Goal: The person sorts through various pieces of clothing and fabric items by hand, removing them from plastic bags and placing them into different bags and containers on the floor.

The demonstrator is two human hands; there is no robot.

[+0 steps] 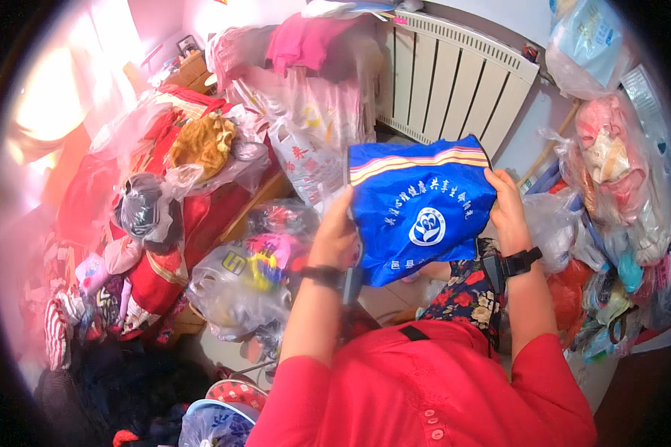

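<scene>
A blue fabric bag (pixel 395 231) with white printing, a round white emblem and a band of pale and red stripes along its upper part is held up in front of me. My left hand (pixel 337 232) grips its left edge; the fingers are partly hidden by the cloth. My right hand (pixel 507 203) is closed on the upper right edge, thumb on the front face. The bag hangs spread between both hands, with its lower edge a little crumpled. A dark band with a small box sits on each wrist.
At the left, a heap of red cloth (pixel 215 216) carries plastic-wrapped bundles and a brown furry item (pixel 203 145). A clear bag of colourful things (pixel 238 287) lies nearer. Behind stands a white radiator (pixel 455 74). Stuffed plastic bags (pixel 611 164) crowd the right side; a light-blue bucket (pixel 215 421) is close below.
</scene>
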